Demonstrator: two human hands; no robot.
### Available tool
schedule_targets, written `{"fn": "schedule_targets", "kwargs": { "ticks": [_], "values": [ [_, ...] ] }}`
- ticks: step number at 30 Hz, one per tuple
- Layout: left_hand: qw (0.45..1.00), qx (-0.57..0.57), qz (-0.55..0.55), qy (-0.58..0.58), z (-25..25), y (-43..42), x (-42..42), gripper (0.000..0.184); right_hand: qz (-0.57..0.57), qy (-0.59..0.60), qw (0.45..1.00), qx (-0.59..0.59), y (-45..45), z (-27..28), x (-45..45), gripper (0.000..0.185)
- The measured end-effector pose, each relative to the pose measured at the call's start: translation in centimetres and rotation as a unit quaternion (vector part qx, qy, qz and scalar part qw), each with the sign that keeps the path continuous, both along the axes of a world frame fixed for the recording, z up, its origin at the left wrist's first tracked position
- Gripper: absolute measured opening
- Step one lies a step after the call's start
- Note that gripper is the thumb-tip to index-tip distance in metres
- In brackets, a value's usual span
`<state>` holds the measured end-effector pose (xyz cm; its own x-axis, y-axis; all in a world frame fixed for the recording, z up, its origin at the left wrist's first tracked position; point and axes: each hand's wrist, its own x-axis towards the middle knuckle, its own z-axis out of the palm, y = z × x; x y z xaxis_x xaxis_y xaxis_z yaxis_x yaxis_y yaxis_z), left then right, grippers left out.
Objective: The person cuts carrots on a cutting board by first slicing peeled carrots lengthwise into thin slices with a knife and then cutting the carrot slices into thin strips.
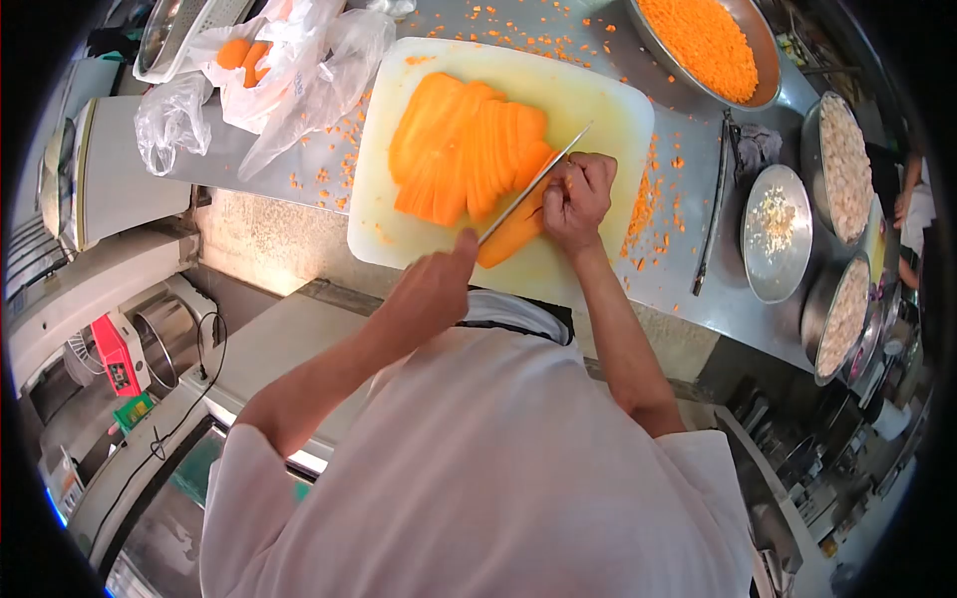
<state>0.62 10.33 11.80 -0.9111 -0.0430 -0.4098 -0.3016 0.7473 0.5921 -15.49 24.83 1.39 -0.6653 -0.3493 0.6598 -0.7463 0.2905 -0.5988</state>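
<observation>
A knife [531, 185] slants across the white cutting board [384, 214], its tip up and to the right. My left hand [439, 284] is closed round its handle at the board's near edge. Under my right hand [578, 204], whose fingers are curled down, lies an uncut piece of carrot [513, 239]; the blade is right along its left side. To the left of the blade, thin overlapping carrot slices [459, 149] spread in a fanned heap. The knife's handle is mostly hidden by my fingers.
A metal bowl of chopped carrot [703, 45] stands at the back right. Plastic bags [309, 80] with whole carrots lie at the back left. On the right are a bowl of minced bits [773, 224] and a bowl of pale chopped food [845, 169]. Carrot crumbs dot the metal table [688, 239].
</observation>
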Motion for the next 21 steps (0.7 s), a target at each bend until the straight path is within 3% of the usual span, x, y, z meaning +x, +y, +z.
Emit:
{"fn": "schedule_targets", "kwargs": {
  "ticks": [2, 6, 13, 16, 18, 21],
  "values": [
    [0.999, 0.025, 0.003, 0.048, -3.7, 0.1, -3.0, 0.031, -0.008, 0.002, 1.000, 0.007, 0.3, -0.1, 0.0, 0.016],
    [0.996, 0.039, -0.005, 0.077, -3.0, 0.5, -4.7, 0.020, -0.019, 0.000, 1.000, -0.001, 0.3, -0.3, 0.3, 0.014],
    [1.000, 0.008, 0.010, -0.014, -1.8, -0.7, 0.9, 0.031, -0.085, -0.026, 0.996, -0.024, 0.8, 0.1, 1.3, 0.021],
    [1.000, -0.010, 0.013, 0.002, -2.9, -0.6, 0.5, 0.030, -0.159, -0.114, 0.980, 0.034, 1.0, 0.8, 2.7, 0.029],
    [0.999, -0.014, 0.005, 0.033, -3.4, -0.6, -0.2, 0.030, -0.088, -0.338, 0.937, -0.018, 0.9, 1.2, 3.0, 0.036],
    [0.999, -0.016, 0.016, 0.027, -3.1, -0.9, -0.7, 0.029, -0.120, -0.372, 0.921, -0.007, 0.8, 2.8, 2.5, 0.040]
  ]
}}
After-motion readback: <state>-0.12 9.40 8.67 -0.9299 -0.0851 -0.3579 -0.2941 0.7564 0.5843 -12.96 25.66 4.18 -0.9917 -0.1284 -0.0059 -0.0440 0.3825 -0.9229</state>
